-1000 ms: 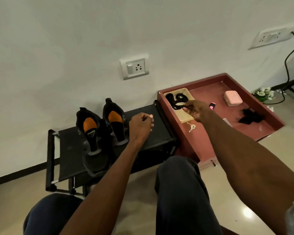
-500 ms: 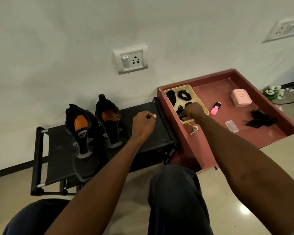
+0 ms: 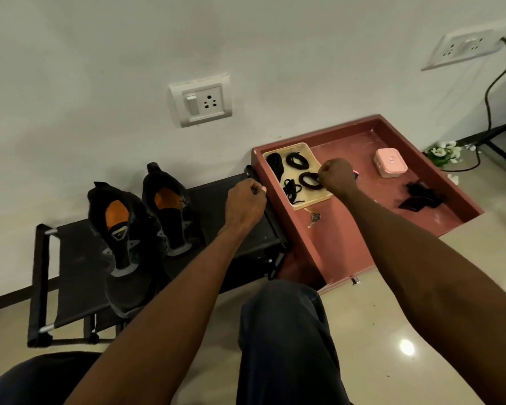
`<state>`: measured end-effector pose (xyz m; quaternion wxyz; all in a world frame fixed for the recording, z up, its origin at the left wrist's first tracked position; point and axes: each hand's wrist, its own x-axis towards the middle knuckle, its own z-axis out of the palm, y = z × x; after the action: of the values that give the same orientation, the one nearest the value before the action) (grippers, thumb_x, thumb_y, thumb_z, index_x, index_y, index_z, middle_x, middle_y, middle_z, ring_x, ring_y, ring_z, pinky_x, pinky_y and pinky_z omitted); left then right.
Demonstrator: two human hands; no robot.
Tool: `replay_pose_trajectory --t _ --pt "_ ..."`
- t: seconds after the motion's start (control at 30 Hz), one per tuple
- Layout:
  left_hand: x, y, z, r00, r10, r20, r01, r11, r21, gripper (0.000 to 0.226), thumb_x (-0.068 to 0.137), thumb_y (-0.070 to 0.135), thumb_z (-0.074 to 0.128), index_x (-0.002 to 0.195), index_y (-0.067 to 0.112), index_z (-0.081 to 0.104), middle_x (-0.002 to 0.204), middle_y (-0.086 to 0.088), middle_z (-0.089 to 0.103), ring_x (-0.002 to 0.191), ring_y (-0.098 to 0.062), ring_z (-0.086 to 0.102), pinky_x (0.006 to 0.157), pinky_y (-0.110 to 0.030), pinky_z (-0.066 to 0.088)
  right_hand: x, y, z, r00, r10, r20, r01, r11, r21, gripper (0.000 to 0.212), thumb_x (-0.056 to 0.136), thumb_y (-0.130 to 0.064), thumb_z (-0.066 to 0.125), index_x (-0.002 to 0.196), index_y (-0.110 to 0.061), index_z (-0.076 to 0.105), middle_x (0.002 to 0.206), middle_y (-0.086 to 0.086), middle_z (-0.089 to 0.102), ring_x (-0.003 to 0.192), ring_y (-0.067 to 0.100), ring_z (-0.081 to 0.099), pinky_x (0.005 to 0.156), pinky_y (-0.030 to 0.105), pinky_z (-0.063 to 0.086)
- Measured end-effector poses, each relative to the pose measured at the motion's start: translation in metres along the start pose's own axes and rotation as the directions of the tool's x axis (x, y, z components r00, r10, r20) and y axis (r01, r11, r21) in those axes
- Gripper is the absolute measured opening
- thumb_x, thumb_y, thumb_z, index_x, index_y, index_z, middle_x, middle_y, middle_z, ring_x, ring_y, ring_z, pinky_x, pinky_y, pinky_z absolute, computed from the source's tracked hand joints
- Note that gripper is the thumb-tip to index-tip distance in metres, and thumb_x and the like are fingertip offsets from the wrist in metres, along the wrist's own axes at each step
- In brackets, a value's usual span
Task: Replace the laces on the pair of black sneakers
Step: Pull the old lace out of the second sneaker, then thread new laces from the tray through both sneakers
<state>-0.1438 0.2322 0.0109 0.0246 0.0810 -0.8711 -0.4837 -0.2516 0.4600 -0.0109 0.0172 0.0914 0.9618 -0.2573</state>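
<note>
Two black sneakers with orange insoles, the left sneaker (image 3: 120, 244) and the right sneaker (image 3: 170, 211), stand side by side without laces on a low black rack (image 3: 70, 258). To the right, a beige tray (image 3: 300, 201) holds several coiled and bunched black laces. My right hand (image 3: 338, 175) is over the tray's right edge. Its curled fingers pinch the rim of one coiled lace (image 3: 307, 181) that lies in the tray. My left hand (image 3: 246, 200) is a loose fist above the rack's right end, with nothing visible in it.
The beige tray sits in a shallow red box (image 3: 421, 229), which also holds a pink case (image 3: 390, 162), a key (image 3: 314, 217) and a black cloth bundle (image 3: 421, 194). A black cable (image 3: 488, 97) runs down the wall at the right. My knee (image 3: 284, 317) is below.
My right hand carried the coiled lace from the tray's far part down to its near right part. My left fist stayed over the rack's end.
</note>
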Motion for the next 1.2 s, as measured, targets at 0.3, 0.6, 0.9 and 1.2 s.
replay_pose_trajectory --t 0.3,0.6,0.9,1.2 --pt "0.009 0.010 0.043 0.995 -0.001 0.102 0.004 0.999 -0.034 0.005 0.096 0.015 0.061 0.091 0.015 0.062 0.089 0.005 0.064 0.087 -0.016 0.068 0.081 -0.035 0.059 -0.002 0.010 0.033 0.976 -0.173 0.132 0.216 0.844 -0.491 0.036 0.089 -0.027 0.058 0.124 -0.022 0.068 0.121 0.016 0.049 0.115 0.034 0.043 0.100 0.048 0.033" --pt "0.003 0.006 0.027 0.997 -0.031 0.069 0.030 1.000 0.006 0.011 0.097 0.016 0.060 0.098 0.010 0.069 0.093 0.000 0.069 0.083 -0.009 0.066 0.070 -0.018 0.050 -0.019 -0.008 0.025 0.996 -0.094 0.002 0.088 0.927 -0.364 0.022 0.093 -0.015 0.053 0.105 -0.002 0.066 0.114 0.019 0.060 0.108 0.035 0.052 0.092 0.042 0.038" --pt "-0.049 0.038 -0.066 0.992 -0.065 -0.104 0.055 0.993 -0.103 0.016 0.095 0.018 0.060 0.092 0.008 0.072 0.087 -0.006 0.072 0.081 -0.021 0.066 0.073 -0.032 0.053 -0.079 -0.113 -0.073 0.909 -0.143 0.391 -0.047 0.898 0.437 0.011 0.087 -0.003 0.068 0.079 -0.011 0.066 0.072 0.002 0.062 0.064 0.012 0.054 0.054 0.023 0.041" --pt "-0.134 0.004 -0.176 0.995 -0.095 -0.040 0.078 0.947 -0.310 0.035 0.094 0.013 0.065 0.128 0.014 0.059 0.126 -0.004 0.063 0.117 -0.017 0.059 0.103 -0.033 0.048 -0.202 -0.207 -0.052 0.495 -0.388 0.777 -0.025 0.888 0.459 0.005 0.092 -0.009 0.067 0.089 -0.012 0.066 0.079 0.004 0.064 0.067 0.008 0.056 0.057 0.016 0.045"
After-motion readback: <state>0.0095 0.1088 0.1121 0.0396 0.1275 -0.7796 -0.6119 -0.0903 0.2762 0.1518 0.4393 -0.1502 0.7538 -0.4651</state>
